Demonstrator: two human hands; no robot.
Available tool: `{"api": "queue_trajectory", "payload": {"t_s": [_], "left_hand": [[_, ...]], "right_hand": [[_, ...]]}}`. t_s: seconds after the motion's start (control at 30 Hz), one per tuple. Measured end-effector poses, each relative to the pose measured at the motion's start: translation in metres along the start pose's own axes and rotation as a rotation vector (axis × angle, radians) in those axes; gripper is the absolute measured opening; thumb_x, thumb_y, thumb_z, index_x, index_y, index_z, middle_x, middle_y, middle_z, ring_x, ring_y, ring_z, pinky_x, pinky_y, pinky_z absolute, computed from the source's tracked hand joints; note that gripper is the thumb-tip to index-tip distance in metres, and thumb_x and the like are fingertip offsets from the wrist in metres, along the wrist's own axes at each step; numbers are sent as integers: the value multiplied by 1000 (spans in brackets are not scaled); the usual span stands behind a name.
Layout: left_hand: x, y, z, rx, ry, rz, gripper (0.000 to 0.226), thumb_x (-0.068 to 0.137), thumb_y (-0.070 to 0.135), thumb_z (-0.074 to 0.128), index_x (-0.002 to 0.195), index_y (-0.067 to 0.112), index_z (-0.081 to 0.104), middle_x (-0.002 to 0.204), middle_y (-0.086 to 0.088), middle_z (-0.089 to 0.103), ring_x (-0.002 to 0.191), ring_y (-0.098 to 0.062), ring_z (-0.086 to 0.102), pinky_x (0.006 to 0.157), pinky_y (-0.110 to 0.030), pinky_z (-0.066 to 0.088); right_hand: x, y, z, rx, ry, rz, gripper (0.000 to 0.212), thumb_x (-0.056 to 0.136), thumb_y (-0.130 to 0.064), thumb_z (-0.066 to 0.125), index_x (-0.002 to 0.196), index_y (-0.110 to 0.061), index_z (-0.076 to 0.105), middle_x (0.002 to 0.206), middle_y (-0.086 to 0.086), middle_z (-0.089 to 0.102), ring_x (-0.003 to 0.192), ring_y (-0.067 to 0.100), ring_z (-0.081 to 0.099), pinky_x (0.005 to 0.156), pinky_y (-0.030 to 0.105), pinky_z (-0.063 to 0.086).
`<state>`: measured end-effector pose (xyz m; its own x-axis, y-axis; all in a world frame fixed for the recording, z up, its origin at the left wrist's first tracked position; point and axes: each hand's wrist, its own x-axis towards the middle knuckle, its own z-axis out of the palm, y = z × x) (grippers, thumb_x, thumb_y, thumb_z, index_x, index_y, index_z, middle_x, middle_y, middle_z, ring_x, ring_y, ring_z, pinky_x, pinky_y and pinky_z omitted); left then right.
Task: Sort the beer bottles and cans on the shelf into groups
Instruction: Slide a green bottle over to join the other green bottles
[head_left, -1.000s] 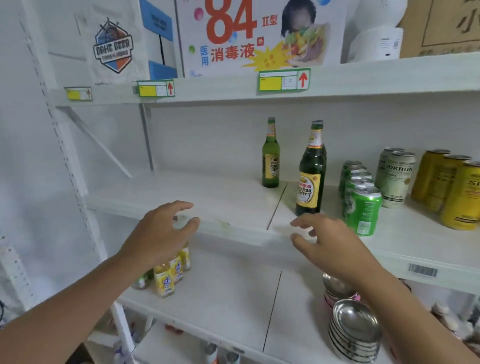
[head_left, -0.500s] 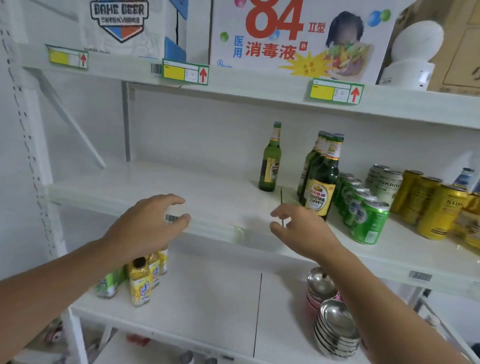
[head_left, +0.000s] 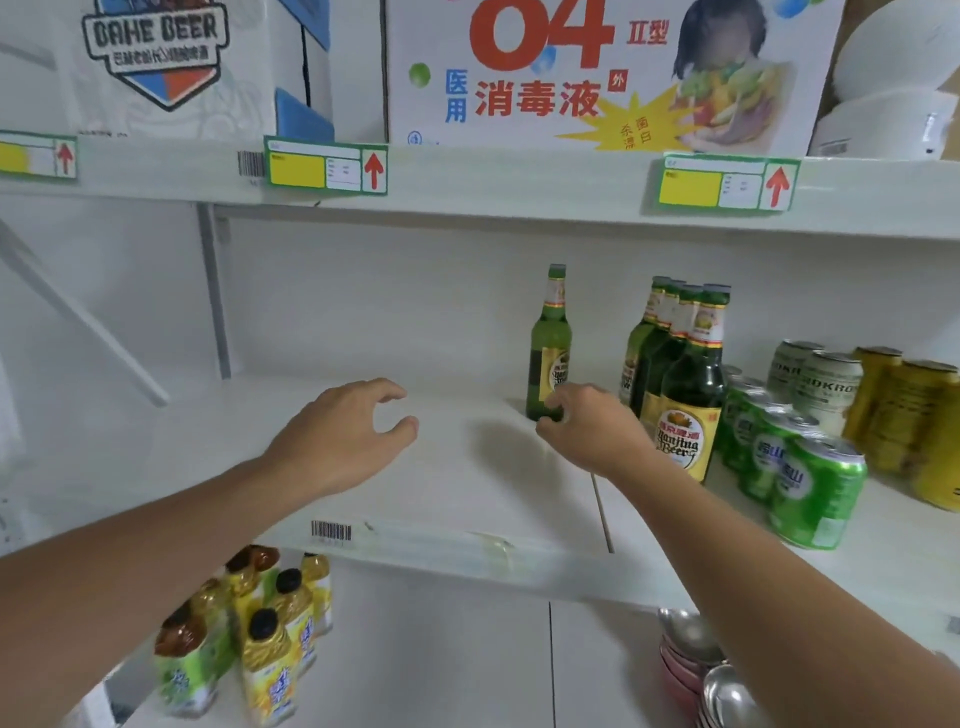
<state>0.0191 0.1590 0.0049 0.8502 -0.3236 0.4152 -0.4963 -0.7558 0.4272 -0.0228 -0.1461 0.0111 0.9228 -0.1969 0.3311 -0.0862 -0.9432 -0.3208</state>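
A single green beer bottle (head_left: 548, 345) stands upright at the back of the white middle shelf (head_left: 457, 483). My right hand (head_left: 589, 428) is at its base, fingers curled around the lower part without a closed grip that I can confirm. My left hand (head_left: 345, 431) hovers open over the bare left part of the shelf. To the right stands a row of several green Nanjing beer bottles (head_left: 685, 384), then green cans (head_left: 810, 483), grey-white cans (head_left: 826, 387) and yellow cans (head_left: 914, 415).
The upper shelf (head_left: 519, 179) carries price tags, a disinfectant carton (head_left: 597, 73) and a beer carton (head_left: 156, 57). Below, small yellow drink bottles (head_left: 270, 639) stand left and stacked metal bowls (head_left: 711, 675) right. A slanted bracket (head_left: 78, 317) crosses the left wall.
Both hands have risen from the shelf's front edge onto the middle shelf. My right hand has reached up to the base of the single green bottle. The camera has moved closer.
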Motion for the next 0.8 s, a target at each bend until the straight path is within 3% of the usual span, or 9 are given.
{"api": "queue_trajectory", "payload": {"t_s": [0.2,0.3,0.5,0.67,0.8], "left_hand": [[52,-2,18,-9,22,27,61,89,71,54,142,41,62,148,22,61,140,-8,56,116,-42,47],[69,-8,27,-41,15,34,62,87,72,52,139,41,64,145,24,63,138,-5,57,115,-41,48],[98,-27,31,-77,11,44,56,92,67,58,141,40,62,145,22,63,136,-6,57,114,-38,48],[105,-46,24,-76,10,37,51,97,62,60,143,38,62,146,21,62,138,-6,56,114,-36,47],[103,-61,23,-67,17,-3,52,97,62,59,143,40,61,147,21,61,140,-7,55,115,-38,47]], "right_hand": [[73,11,18,231,135,234,41,97,-46,66,128,-21,54,106,3,63,90,24,66,73,39,58],[100,14,31,287,241,285,63,93,-47,74,141,-18,44,113,4,56,94,25,62,76,40,57],[148,17,50,518,216,397,106,82,-57,84,161,-16,25,135,11,58,121,36,61,83,37,49],[171,19,62,493,247,476,94,79,-55,87,149,-14,39,124,9,61,109,36,62,85,41,54],[178,18,69,458,223,477,83,84,-51,84,143,-11,40,118,10,59,99,34,57,82,40,48]]}}
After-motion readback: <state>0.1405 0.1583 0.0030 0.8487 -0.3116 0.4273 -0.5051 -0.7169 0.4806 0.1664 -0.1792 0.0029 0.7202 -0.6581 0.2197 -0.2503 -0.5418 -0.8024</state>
